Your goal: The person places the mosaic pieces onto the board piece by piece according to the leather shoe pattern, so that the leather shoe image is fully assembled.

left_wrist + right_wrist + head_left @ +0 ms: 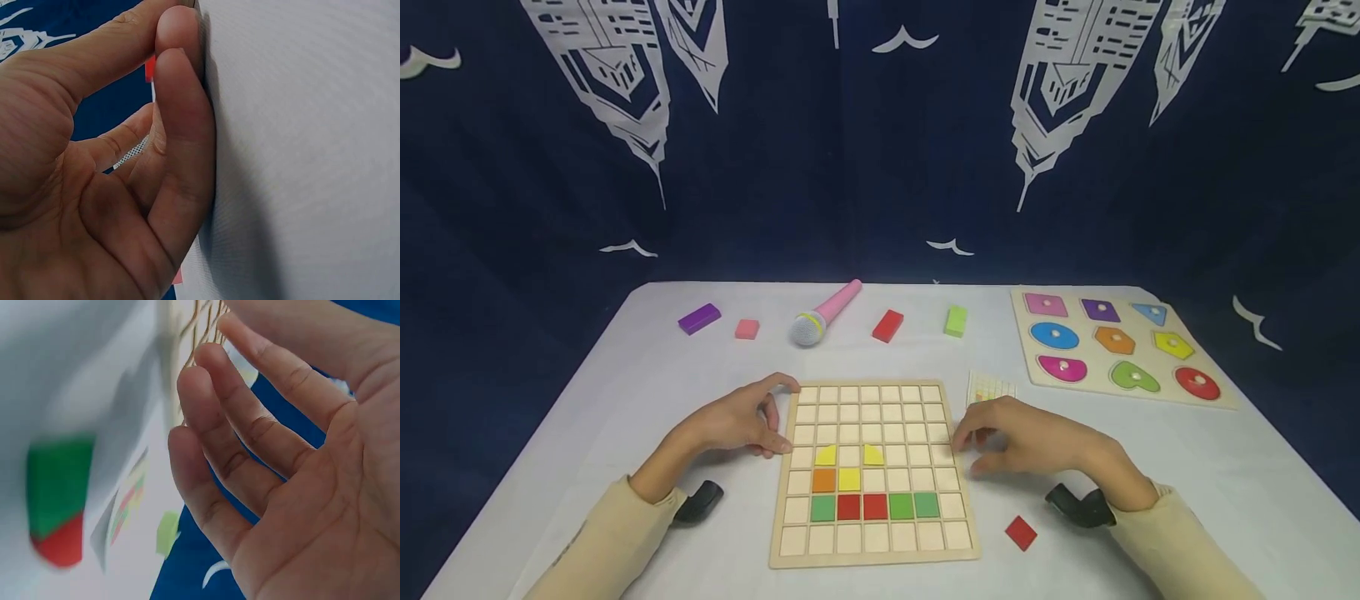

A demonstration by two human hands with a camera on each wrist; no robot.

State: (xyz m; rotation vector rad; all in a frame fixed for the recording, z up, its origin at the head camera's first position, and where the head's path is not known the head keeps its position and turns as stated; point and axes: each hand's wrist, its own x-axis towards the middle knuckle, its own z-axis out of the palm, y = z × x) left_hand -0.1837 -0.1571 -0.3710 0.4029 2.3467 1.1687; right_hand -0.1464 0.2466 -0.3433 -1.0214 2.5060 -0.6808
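A wooden grid board (pixel 872 561) lies flat between the hands. Set in its cells are green, red, orange and yellow square tiles, plus two yellow curved tiles (pixel 826 456). Along the left edge, my left hand (pixel 741 421) touches the board with its thumb and a fingertip; its other fingers (pixel 184 137) bend loosely against the tabletop. My right hand (pixel 1037 433) hovers at the right edge, fingers relaxed and slightly bent, holding nothing visible. Partly behind it lies a pattern card (pixel 991 387). A loose red tile (pixel 1021 533) is nearer the front. The right wrist view also has a blurred green-and-red piece (pixel 59 494).
Across the back lie a purple block (pixel 699 318), a pink block (pixel 747 329), a toy microphone (pixel 827 315), a red block (pixel 888 326) and a light green block (pixel 956 321). A shape puzzle (pixel 1026 342) occupies the back right. Behind the table hangs a dark blue curtain (pixel 850 167).
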